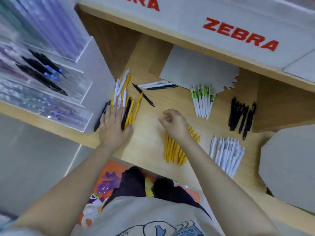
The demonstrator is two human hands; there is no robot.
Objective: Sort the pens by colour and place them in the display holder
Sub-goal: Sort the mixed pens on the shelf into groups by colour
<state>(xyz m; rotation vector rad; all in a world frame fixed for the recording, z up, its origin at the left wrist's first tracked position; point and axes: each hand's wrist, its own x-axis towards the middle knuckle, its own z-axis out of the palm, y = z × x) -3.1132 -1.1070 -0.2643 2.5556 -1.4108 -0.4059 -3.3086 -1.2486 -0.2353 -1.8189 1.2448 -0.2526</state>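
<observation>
resting flat on the wooden worktop point(150, 147), the left hand point(113, 126) has its fingers straight and spread, pressing on an unsorted mix of white, yellow and black pens point(127, 101) at the worktop's left edge. right hand point(173, 123) hangs above the worktop, fingers loosely curled, holding nothing visible.

sorted groups, well apart:
- yellow pens point(173, 150), near edge, partly under the right wrist.
- white pens point(226, 154), just right of the yellow ones.
- black pens point(242, 114), far right.
- white pens with green clips point(203, 101), centre right.

loose items: one black pen point(143, 95) lying diagonally; a few white and black pens point(158, 85) beside a grey card point(199, 70).

clear display holder point(51, 74) stands at left on a shelf, with dark pens in its tiers. red zebra lettering point(240, 34) on the panel above.
</observation>
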